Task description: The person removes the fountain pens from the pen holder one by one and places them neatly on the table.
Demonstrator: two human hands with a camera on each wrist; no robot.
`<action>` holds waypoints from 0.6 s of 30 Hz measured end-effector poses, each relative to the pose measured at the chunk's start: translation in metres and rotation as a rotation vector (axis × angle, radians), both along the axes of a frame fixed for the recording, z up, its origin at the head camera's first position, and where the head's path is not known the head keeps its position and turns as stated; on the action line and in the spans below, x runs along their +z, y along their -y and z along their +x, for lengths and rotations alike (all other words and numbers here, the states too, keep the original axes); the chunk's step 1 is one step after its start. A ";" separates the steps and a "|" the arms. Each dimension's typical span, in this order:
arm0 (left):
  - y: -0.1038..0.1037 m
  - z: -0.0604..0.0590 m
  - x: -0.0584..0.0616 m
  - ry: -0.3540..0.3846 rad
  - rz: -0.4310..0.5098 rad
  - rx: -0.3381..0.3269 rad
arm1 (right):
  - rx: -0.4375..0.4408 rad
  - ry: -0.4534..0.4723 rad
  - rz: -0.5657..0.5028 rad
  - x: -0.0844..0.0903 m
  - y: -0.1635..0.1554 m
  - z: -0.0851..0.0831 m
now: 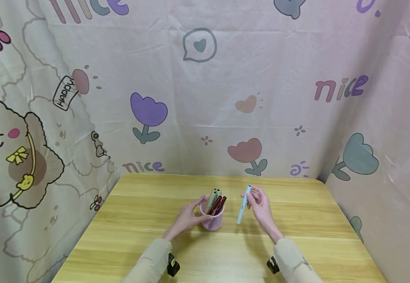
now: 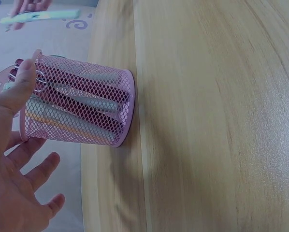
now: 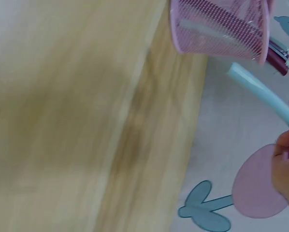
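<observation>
A pink mesh pen cup (image 1: pixel 212 225) stands upright on the table. My left hand (image 1: pixel 185 219) holds it by the rim, its thumb on the near side and fingers round the far side. Inside the cup are several pens, dark red ones (image 1: pixel 221 203) and pale green ones (image 1: pixel 211 200), seen through the mesh in the left wrist view. To the right of the cup, my right hand (image 1: pixel 261 206) pinches a light blue pen (image 1: pixel 243 208) near its upper end. That pen slants in the air, its lower end toward the cup; the right wrist view shows this end (image 3: pixel 241 75) close beside the rim.
The wooden table (image 1: pixel 138 216) reaches back to a printed cloth (image 1: pixel 198 98) that hangs behind it and along both sides. A dark wrist camera (image 1: pixel 172 265) sits at the left cuff, another (image 1: pixel 273 265) at the right.
</observation>
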State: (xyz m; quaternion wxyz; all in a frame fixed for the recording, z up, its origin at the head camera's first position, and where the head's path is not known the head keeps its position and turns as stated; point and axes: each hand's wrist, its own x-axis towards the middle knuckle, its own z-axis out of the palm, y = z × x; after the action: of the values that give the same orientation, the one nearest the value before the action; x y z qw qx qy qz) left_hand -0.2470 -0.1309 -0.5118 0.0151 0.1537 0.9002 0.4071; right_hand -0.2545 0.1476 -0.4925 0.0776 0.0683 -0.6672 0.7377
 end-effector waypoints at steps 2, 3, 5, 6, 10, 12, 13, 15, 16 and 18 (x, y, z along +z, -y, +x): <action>0.000 0.000 0.000 -0.004 -0.003 -0.001 | -0.018 0.054 0.079 -0.002 -0.003 -0.001; 0.000 -0.001 0.000 -0.004 -0.002 -0.001 | -0.022 0.078 0.107 -0.004 -0.004 -0.001; 0.000 -0.001 0.000 -0.005 -0.002 -0.002 | -0.026 0.120 0.146 -0.007 -0.007 -0.002; 0.000 -0.001 0.001 -0.007 -0.002 -0.003 | -0.025 0.135 0.162 -0.009 -0.009 -0.002; -0.001 0.000 0.001 -0.009 -0.001 -0.001 | -0.032 0.174 0.200 -0.015 -0.015 -0.002; -0.001 0.000 0.001 -0.010 -0.003 -0.001 | -0.040 0.187 0.228 -0.018 -0.017 -0.001; -0.001 -0.001 0.001 -0.010 -0.004 -0.001 | -0.048 0.196 0.244 -0.020 -0.019 -0.001; -0.001 -0.001 0.001 -0.011 -0.006 -0.003 | -0.059 0.210 0.261 -0.024 -0.021 -0.001; 0.000 -0.001 0.001 -0.012 -0.008 -0.003 | -0.064 0.217 0.267 -0.027 -0.023 -0.001; 0.000 -0.001 0.001 -0.012 -0.008 -0.005 | -0.076 0.233 0.277 -0.031 -0.026 -0.001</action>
State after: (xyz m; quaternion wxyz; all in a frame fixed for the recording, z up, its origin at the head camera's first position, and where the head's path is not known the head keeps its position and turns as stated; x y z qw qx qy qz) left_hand -0.2476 -0.1305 -0.5110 0.0115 0.1581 0.9015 0.4026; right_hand -0.2556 0.1731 -0.5231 0.0174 -0.0328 -0.7689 0.6383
